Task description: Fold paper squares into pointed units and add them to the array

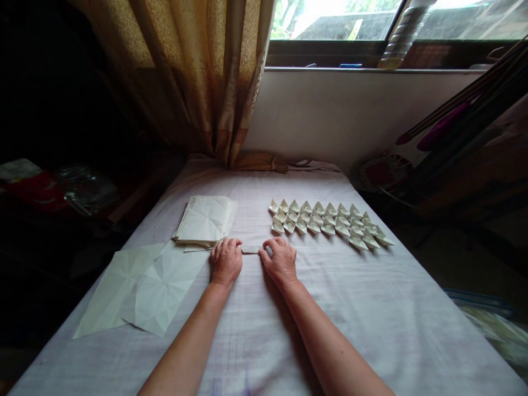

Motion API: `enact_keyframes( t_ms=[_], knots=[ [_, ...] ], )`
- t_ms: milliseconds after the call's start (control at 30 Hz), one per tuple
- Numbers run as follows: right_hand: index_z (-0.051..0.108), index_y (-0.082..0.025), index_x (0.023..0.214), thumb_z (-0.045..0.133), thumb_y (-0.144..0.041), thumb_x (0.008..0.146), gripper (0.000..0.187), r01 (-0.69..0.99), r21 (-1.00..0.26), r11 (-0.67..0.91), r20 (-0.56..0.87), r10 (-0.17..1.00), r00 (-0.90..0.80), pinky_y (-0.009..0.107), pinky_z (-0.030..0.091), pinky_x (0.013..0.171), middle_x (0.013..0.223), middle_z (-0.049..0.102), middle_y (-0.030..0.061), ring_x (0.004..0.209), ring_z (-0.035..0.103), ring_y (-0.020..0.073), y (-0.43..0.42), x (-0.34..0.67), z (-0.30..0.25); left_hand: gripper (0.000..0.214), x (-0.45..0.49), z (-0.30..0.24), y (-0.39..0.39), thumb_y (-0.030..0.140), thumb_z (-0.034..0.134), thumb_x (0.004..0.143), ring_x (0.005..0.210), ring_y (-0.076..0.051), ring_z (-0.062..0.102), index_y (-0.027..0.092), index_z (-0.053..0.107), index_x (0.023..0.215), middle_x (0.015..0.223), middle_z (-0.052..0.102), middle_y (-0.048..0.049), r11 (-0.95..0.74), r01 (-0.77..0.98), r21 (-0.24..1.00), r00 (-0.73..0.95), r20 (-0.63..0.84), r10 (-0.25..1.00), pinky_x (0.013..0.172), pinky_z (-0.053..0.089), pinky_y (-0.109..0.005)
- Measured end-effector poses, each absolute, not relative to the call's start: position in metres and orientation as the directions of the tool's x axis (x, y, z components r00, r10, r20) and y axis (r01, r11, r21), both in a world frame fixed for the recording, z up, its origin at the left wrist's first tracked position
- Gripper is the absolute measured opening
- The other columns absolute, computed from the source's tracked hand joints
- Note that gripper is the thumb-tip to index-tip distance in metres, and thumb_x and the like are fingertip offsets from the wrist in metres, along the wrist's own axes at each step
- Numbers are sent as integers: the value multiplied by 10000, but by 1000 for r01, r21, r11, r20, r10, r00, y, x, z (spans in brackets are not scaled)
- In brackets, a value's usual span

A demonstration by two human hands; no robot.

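Between my two hands a small strip of folded paper [249, 249] lies flat on the cloth. My left hand [226, 260] is closed over its left end, the fingers pressed together. The thumb and forefinger of my right hand [279, 258] pinch its right end. Close behind my left hand stands a stack of creased square paper sheets [206, 217]. Two loose creased sheets [163, 289] overlap to the left of my left forearm. Past my right hand, several folded paper boats [328, 220] are lined up in rows.
A pale cloth [355, 324] covers the table. Beyond its far edge hang gold curtains [198, 71], beside a window with a plastic bottle [402, 41] on the sill. Dark clutter stands along the left side, with a red bag [37, 190]. Several things lie in shadow at right.
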State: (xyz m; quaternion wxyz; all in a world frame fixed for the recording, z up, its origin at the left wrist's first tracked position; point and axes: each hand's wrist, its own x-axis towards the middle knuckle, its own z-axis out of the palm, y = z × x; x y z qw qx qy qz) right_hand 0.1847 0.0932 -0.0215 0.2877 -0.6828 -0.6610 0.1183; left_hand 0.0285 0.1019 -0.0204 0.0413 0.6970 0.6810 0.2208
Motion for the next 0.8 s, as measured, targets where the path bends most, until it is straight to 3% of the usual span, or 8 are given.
enact_keyframes(
  t_ms=[233, 433, 800],
  knots=[
    [596, -198, 861, 604, -201, 836, 27, 792, -579, 195, 337, 942, 14, 305, 338, 807, 874, 630, 26, 853, 539, 189, 82, 191, -30, 344, 23, -25, 84, 272, 557, 893, 1087, -233, 584, 220, 576, 1233, 1181, 668, -73, -196, 915, 351, 87, 304, 949, 957, 418, -354],
    [579, -201, 816, 594, -208, 835, 25, 759, -578, 301, 405, 913, -54, 292, 342, 720, 776, 626, 14, 734, 539, 175, 80, 191, -34, 253, 23, -28, 84, 279, 544, 909, 982, -225, 623, 216, 616, 1142, 1042, 713, -59, -253, 899, 358, 114, 366, 923, 879, 446, -357],
    [592, -203, 862, 602, -215, 805, 59, 700, -644, 309, 386, 921, -51, 305, 362, 743, 832, 669, 23, 779, 586, 184, 79, 191, -30, 167, 27, -27, 85, 288, 573, 900, 953, -218, 617, 226, 649, 1036, 981, 718, -35, -314, 865, 391, 162, 374, 913, 859, 427, -355]
  ],
)
